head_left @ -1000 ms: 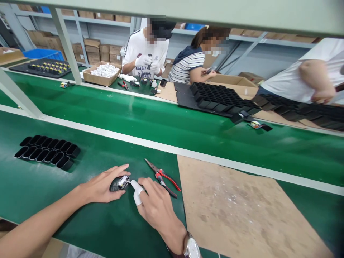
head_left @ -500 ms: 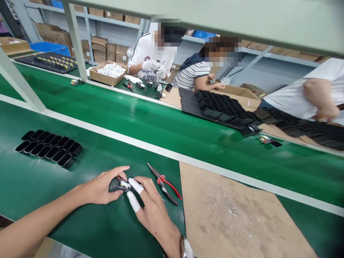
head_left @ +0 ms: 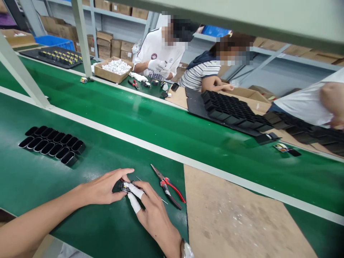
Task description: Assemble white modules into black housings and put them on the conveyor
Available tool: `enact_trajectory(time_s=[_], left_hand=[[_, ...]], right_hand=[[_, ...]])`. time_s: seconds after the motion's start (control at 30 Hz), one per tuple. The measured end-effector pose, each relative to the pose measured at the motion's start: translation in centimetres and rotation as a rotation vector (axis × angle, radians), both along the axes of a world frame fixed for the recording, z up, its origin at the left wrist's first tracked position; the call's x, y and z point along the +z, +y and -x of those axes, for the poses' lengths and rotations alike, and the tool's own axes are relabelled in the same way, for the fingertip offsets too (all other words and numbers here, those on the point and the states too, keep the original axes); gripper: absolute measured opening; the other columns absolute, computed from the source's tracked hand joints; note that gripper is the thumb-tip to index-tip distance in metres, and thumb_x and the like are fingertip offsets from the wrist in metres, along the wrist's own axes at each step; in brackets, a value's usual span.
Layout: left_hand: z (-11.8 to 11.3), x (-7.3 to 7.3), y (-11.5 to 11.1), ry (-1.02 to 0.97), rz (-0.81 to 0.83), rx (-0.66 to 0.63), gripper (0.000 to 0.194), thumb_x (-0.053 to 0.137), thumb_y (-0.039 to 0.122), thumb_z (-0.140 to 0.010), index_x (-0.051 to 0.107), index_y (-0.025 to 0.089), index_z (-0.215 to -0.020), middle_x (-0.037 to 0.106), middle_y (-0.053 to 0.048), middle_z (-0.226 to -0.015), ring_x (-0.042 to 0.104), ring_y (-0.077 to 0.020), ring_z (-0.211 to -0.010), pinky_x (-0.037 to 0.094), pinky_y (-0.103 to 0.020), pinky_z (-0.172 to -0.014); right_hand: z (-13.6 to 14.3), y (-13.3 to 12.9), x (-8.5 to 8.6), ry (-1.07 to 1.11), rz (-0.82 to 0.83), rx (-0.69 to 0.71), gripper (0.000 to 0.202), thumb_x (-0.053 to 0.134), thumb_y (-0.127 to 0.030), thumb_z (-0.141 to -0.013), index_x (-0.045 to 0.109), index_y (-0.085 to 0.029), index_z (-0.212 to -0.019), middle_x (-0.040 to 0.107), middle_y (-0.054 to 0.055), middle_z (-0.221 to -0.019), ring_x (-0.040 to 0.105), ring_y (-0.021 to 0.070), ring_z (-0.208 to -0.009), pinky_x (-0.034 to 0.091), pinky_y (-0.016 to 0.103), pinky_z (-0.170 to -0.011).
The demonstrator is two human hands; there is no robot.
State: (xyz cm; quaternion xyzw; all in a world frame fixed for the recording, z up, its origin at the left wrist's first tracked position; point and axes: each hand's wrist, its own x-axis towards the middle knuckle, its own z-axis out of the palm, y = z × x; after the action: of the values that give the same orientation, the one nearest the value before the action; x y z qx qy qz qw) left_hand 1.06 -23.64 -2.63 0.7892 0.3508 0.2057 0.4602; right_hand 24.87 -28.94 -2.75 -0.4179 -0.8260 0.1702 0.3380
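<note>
A small black casing (head_left: pixel 125 187) with white and yellow parts inside is between my two hands, low over the green bench. My left hand (head_left: pixel 109 187) grips its left side between thumb and fingers. My right hand (head_left: pixel 152 204), with white covers on two fingers, pinches its right side, one covered fingertip over its open top. Just right of my right hand lie red-handled pliers (head_left: pixel 167 186). A thin metal rod (head_left: pixel 164 201) shows partly beneath that hand.
Two rows of black oval casings (head_left: pixel 52 143) stand at left. Brown board (head_left: pixel 236 215) lies at right. Beyond the white rail (head_left: pixel 120 137) runs a green belt (head_left: pixel 129 111); people work past it among black trays and a box of white pieces (head_left: pixel 115 68).
The whole view has shifted slightly. My right fingers have moved in closer over the casing, covering more of its white part. The far person's gloved hands have moved a little.
</note>
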Motion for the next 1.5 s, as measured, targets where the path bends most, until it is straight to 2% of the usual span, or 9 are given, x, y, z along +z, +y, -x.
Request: enact_trajectory(time_s=[0.13,0.4,0.7,0.87,1.03,1.2,1.27,1.37,1.5], left_hand=[[0.0,-0.1,0.0,0.005,0.003,0.003,0.077,0.065,0.018,-0.096,0.028,0.04,-0.16,0.067,0.0,-0.129,0.066,-0.0222,-0.121,0.051,-0.041,-0.111],[0.0,0.0,0.0,0.017,-0.014,0.001,0.075,0.065,0.017,-0.095,0.031,0.037,-0.16,0.068,-0.002,-0.13,0.065,-0.0239,-0.124,0.051,-0.043,-0.111],[0.0,0.3,0.0,0.036,-0.016,0.002,0.075,0.065,0.019,-0.095,0.032,0.035,-0.16,0.068,-0.003,-0.13,0.066,-0.0248,-0.123,0.052,-0.043,-0.11],[0.0,0.6,0.0,0.032,-0.016,0.011,0.075,0.065,0.018,-0.094,0.033,0.033,-0.159,0.069,-0.003,-0.128,0.067,-0.0244,-0.122,0.053,-0.042,-0.11],[0.0,0.5,0.1,0.035,-0.032,0.0,0.074,0.065,0.019,-0.095,0.032,0.034,-0.16,0.07,-0.002,-0.129,0.067,-0.0236,-0.123,0.053,-0.041,-0.111],[0.4,0.5,0.1,0.08,-0.101,-0.02,0.074,0.067,0.021,-0.097,0.03,0.035,-0.16,0.068,-0.004,-0.133,0.066,-0.0247,-0.125,0.053,-0.043,-0.11],[0.6,0.7,0.1,0.06,-0.177,-0.038,0.066,0.071,0.025,-0.097,0.038,0.032,-0.154,0.067,-0.006,-0.132,0.066,-0.0258,-0.123,0.054,-0.042,-0.108],[0.6,1.0,0.2,-0.035,-0.322,-0.09,0.04,0.071,0.026,-0.098,0.053,0.026,-0.134,0.066,-0.01,-0.127,0.066,-0.0257,-0.117,0.056,-0.039,-0.102],[0.2,0.8,0.2,-0.065,-0.479,-0.112,0.01,0.063,0.017,-0.102,0.063,0.023,-0.111,0.066,-0.011,-0.119,0.069,-0.0223,-0.106,0.057,-0.034,-0.091]], right_hand=[[-0.1,0.0,0.1,0.012,0.027,0.014,0.045,0.056,-0.016,-0.106,0.052,-0.026,-0.149,0.066,0.01,-0.126,0.069,0.0224,-0.112,0.062,0.038,-0.092],[0.2,-0.2,0.9,-0.267,-0.042,-0.014,0.046,0.047,-0.015,-0.105,0.054,-0.021,-0.15,0.066,0.014,-0.123,0.069,0.028,-0.098,0.063,0.047,-0.081],[-0.6,0.1,0.1,-0.07,-0.03,-0.018,0.043,0.055,-0.018,-0.106,0.055,-0.027,-0.147,0.071,0.01,-0.125,0.074,0.0246,-0.102,0.063,0.039,-0.083],[-1.2,-0.1,-0.2,0.045,0.093,-0.06,0.048,0.061,-0.023,-0.104,0.049,-0.028,-0.151,0.074,0.007,-0.117,0.075,0.0228,-0.1,0.063,0.039,-0.09],[-1.2,-0.2,0.3,-0.022,0.08,-0.004,0.041,0.058,-0.02,-0.104,0.056,-0.029,-0.144,0.069,0.009,-0.132,0.072,0.0253,-0.112,0.061,0.04,-0.092],[-1.5,0.4,-0.3,0.157,0.017,-0.133,0.026,0.056,-0.017,-0.105,0.06,-0.024,-0.129,0.072,0.006,-0.11,0.072,0.0174,-0.092,0.06,0.031,-0.082],[-1.8,0.8,-0.5,0.12,-0.106,-0.182,0.021,0.056,-0.014,-0.104,0.062,-0.022,-0.122,0.072,0.005,-0.106,0.071,0.0178,-0.091,0.058,0.031,-0.08],[-2.4,1.1,-0.2,-0.094,-0.253,-0.23,0.016,0.057,-0.014,-0.104,0.065,-0.018,-0.117,0.073,0.007,-0.101,0.07,0.0211,-0.089,0.057,0.035,-0.081],[-2.8,0.9,0.5,-0.398,-0.168,-0.277,0.018,0.06,-0.022,-0.103,0.067,-0.015,-0.117,0.07,0.011,-0.104,0.068,0.0271,-0.095,0.057,0.042,-0.085]])
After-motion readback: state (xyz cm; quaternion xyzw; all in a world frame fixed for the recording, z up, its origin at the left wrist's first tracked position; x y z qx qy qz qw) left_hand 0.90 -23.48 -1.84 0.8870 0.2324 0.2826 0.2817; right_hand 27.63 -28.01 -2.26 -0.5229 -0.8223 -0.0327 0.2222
